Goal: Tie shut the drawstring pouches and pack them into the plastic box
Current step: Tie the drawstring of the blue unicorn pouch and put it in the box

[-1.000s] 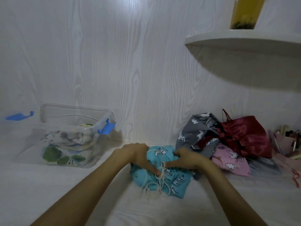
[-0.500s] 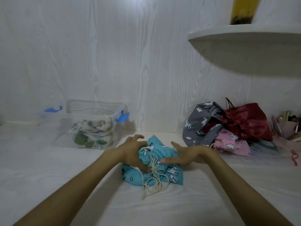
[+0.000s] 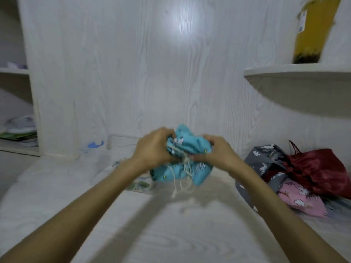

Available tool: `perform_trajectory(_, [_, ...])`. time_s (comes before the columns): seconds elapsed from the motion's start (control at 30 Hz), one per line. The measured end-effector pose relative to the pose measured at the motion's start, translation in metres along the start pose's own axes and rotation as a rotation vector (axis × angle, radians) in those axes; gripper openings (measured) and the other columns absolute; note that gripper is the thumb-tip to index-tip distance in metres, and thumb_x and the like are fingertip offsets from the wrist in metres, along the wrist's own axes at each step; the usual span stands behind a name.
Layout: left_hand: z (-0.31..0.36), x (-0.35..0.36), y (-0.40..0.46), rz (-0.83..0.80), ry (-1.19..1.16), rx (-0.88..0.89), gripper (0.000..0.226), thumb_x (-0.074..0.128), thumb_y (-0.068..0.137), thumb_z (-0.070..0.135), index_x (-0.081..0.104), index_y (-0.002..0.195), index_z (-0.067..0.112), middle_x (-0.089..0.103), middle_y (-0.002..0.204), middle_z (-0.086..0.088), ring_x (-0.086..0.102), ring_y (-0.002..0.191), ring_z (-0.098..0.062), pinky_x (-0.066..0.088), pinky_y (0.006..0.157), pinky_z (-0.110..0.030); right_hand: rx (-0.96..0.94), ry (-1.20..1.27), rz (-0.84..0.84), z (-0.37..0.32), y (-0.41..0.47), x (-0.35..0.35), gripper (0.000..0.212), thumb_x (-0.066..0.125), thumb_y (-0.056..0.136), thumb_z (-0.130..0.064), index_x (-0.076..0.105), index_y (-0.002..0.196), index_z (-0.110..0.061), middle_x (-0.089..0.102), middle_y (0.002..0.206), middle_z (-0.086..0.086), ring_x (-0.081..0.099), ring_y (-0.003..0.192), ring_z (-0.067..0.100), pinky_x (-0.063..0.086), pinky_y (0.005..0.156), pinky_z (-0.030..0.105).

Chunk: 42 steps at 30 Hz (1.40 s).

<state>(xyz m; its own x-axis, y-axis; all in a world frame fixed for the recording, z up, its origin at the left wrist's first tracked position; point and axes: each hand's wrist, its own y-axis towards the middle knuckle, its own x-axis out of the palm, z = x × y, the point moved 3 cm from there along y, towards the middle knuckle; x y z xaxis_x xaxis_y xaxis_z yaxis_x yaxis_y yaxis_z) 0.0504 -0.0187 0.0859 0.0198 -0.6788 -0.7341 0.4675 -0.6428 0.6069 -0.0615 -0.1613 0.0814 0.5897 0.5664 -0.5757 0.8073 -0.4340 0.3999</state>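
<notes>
Pouch [image 3: 187,149] of turquoise printed cloth was bunched between your hands, lifted clear of the white table [image 3: 171,234]. Your left hand [image 3: 153,149] and right hand [image 3: 218,150] each curled tightly into its sides, fingertips buried in the folds. Its pale cord [image 3: 182,179] dangled in blurred loops below. Behind your left wrist the clear plastic box [image 3: 117,149] was mostly hidden and smeared. More pouches [image 3: 296,171] lay heaped at right.

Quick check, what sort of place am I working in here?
Probably a home room with a built-in white desk or closet nook: a white wood-grain wall, a corner shelf holding a yellow drink cup, and side shelves.
</notes>
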Motion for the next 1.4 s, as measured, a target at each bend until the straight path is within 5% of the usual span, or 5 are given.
perform_trajectory(0.33, [-0.077, -0.041, 0.039, 0.391, 0.27, 0.044, 0.045, 0.078, 0.071, 0.027, 0.055, 0.105, 0.009, 0.05, 0.116, -0.005, 0.05, 0.096, -0.025, 0.039, 0.059, -0.033, -0.551, -0.217, 0.439, -0.038, 0.075, 0.087, 0.063, 0.059, 0.081, 0.0, 0.045, 0.137, -0.024, 0.048, 0.121, 0.003, 0.054, 0.102, 0.018, 0.051, 0.076, 0.026])
perform_trajectory(0.53, [-0.14, 0.011, 0.036, -0.384, -0.104, -0.34, 0.051, 0.066, 0.086, 0.02, 0.044, 0.13, 0.011, 0.054, 0.127, -0.012, 0.056, 0.106, -0.025, 0.046, 0.087, -0.032, -0.141, -0.415, -0.212, 0.022, 0.097, 0.131, 0.045, 0.033, 0.097, -0.028, 0.038, 0.142, -0.028, 0.048, 0.138, 0.004, 0.036, 0.132, 0.024, 0.018, 0.111, 0.049])
perform_trajectory(0.73, [-0.134, 0.019, 0.042, -0.582, -0.024, -0.316, 0.036, 0.035, 0.1, 0.02, 0.052, 0.131, 0.013, 0.053, 0.129, -0.007, 0.047, 0.105, -0.017, 0.036, 0.094, -0.028, 0.022, -0.611, -0.396, 0.029, 0.119, 0.132, 0.045, 0.021, 0.097, -0.028, 0.052, 0.128, -0.018, 0.016, 0.157, -0.003, 0.003, 0.144, 0.019, -0.005, 0.115, 0.05])
perform_trajectory(1.17, [-0.049, 0.014, 0.043, -0.11, 0.079, -0.128, 0.047, 0.05, 0.085, 0.007, 0.055, 0.129, 0.024, 0.05, 0.139, -0.002, 0.041, 0.129, -0.025, 0.038, 0.103, -0.038, -0.06, -0.348, -0.189, 0.047, 0.061, 0.067, 0.033, 0.041, 0.098, -0.02, 0.059, 0.124, -0.026, 0.049, 0.137, 0.0, 0.038, 0.131, 0.02, 0.028, 0.11, 0.037])
perform_trajectory(1.4, [0.052, 0.117, 0.017, -0.369, -0.16, 0.011, 0.042, 0.044, 0.09, 0.01, 0.057, 0.126, 0.029, 0.052, 0.138, -0.002, 0.047, 0.127, -0.019, 0.038, 0.103, -0.029, 0.158, -0.405, 0.059, 0.137, -0.031, -0.03, 0.028, 0.052, 0.087, -0.008, 0.071, 0.098, -0.025, 0.064, 0.113, -0.001, 0.056, 0.112, 0.018, 0.044, 0.089, 0.026])
